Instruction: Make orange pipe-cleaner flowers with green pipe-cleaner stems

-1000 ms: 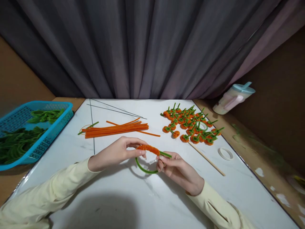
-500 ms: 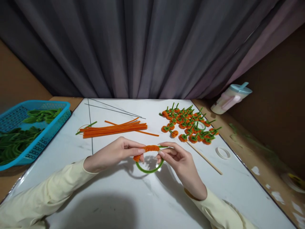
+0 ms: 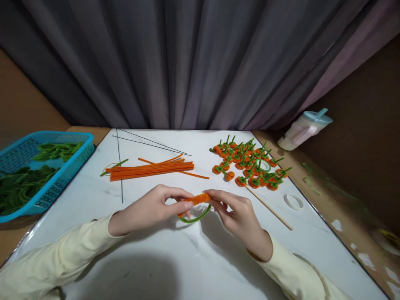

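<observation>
Between my hands is an orange coil of pipe cleaner wound around a green pipe cleaner, which curves below it in a loop. My left hand is closed, pinching the coil's left end between thumb and fingers. With its fingers closed, my right hand grips the coil's right end; part of the green stem is hidden behind its fingers. Just beyond lies a bundle of orange pipe cleaners. Several small orange pumpkin-like pieces with green stems stand at the back right.
A blue basket with green pipe-cleaner pieces stands at the left. Thin dark wires lie at the back. On the right are a wooden stick, a white tape roll and a lidded cup. A grey curtain hangs behind the table.
The green loop has tilted and looks flatter. My right fingers have shifted over the coil's right end, hiding the green piece that stuck out there. Both hands stay near the same spot.
</observation>
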`<action>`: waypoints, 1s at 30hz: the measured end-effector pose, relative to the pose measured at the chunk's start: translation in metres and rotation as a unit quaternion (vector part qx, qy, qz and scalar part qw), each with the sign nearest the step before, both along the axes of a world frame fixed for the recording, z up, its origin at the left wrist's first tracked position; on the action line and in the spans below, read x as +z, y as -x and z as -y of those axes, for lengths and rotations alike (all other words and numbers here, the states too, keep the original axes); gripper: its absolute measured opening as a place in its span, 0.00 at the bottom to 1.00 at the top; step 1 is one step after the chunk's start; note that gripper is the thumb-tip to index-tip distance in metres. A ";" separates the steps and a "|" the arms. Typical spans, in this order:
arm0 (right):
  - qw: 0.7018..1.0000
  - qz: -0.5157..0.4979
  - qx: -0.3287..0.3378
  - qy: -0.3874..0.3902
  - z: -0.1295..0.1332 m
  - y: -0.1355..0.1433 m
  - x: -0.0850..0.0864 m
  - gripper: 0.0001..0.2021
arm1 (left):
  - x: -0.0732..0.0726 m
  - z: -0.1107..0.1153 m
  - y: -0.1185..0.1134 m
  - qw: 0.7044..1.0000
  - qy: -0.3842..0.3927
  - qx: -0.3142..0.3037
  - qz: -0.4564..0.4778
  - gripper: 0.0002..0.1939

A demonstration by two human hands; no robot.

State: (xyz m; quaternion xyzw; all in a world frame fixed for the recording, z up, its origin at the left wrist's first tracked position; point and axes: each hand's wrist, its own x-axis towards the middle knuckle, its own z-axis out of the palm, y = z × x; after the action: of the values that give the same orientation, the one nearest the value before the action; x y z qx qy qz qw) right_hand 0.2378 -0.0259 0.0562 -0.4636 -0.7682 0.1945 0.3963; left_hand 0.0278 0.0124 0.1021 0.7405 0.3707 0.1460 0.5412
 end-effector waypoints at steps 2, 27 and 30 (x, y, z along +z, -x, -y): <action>0.998 0.040 0.007 -0.054 -0.001 0.000 -0.002 0.11 | 0.001 0.002 0.000 1.000 -0.004 -0.008 0.004 0.13; 0.929 -0.301 0.084 0.199 -0.033 -0.007 0.032 0.17 | 0.003 0.002 0.011 0.984 -0.174 0.021 0.011 0.12; 0.934 -0.267 0.078 0.225 -0.029 -0.008 0.038 0.14 | 0.003 0.003 0.011 0.985 -0.173 0.003 0.020 0.13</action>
State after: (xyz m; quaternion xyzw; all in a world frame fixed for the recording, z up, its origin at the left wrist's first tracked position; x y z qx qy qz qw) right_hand 0.2454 0.0033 0.0945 -0.4106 -0.6039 0.5090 0.4557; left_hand 0.0166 0.0098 0.1051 0.8189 0.3311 0.2238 0.4120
